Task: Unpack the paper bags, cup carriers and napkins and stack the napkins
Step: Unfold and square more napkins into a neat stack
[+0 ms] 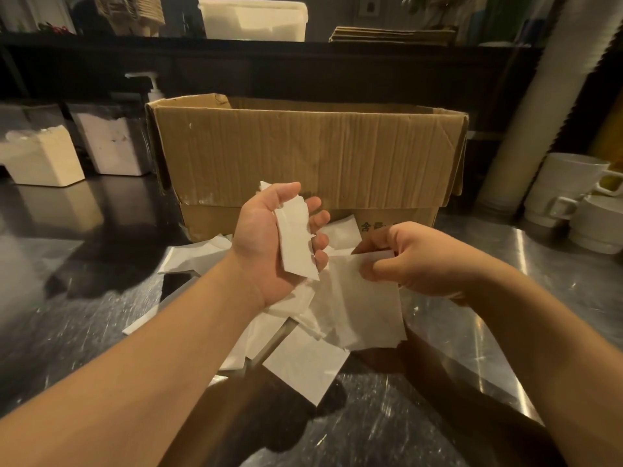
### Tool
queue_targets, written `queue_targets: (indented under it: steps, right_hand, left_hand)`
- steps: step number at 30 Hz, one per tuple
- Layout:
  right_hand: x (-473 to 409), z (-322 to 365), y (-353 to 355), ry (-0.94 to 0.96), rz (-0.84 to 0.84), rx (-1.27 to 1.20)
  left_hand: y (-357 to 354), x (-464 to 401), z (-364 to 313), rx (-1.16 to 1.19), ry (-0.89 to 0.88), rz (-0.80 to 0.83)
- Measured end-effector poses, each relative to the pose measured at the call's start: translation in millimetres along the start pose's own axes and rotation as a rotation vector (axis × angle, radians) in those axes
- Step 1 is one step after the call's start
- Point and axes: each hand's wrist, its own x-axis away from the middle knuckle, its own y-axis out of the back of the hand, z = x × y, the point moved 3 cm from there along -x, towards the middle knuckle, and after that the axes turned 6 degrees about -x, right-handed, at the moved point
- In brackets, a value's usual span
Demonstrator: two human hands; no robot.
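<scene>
My left hand [269, 241] is raised palm up and grips a small stack of white napkins [295, 241] on edge between thumb and fingers. To its right, my right hand [411, 261] pinches the top edge of a single white napkin [360, 308] that hangs down above the counter. Several more loose napkins [303, 362] lie scattered on the steel counter under and behind both hands. An open brown cardboard box [303, 153] stands just behind them; its inside is hidden.
White mugs and bowls [573, 197] stand stacked at the right, beside a tall sleeve of white cups [526, 106]. Clear tubs [43, 156] and a pump bottle [153, 89] sit at the left. A dark shelf with a white container [253, 18] runs behind.
</scene>
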Motion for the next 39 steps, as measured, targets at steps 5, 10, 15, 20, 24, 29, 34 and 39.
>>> queue_targets:
  steps: [5,10,15,20,24,29,34,39]
  right_hand:
    - [14,6,13,0.203,0.161,-0.345]
    - [13,11,11,0.326,-0.014,-0.498]
    - [7,10,2,0.284,-0.170,-0.496]
    - [6,10,-4,0.230,-0.293,-0.508]
    - [4,9,-5,0.205,-0.371,-0.341]
    - [7,11,-10,0.351,-0.222,-0.086]
    - [5,14,-22,0.398,-0.134,0.206]
    - [7,16,-24,0.469,-0.187,0.179]
  left_hand:
    - [-2,0,1,-0.044,0.018,0.014]
    - [-11,7,13,-0.174,0.184,0.226]
    - [-13,4,22,-0.134,0.225,0.354]
    - [-16,10,21,-0.096,0.205,0.400]
    - [-15,10,20,-0.048,0.236,0.356]
    - [-12,7,15,0.036,0.229,0.283]
    - [-9,6,15,0.097,0.234,0.232]
    - [-7,5,16,0.081,0.242,0.231]
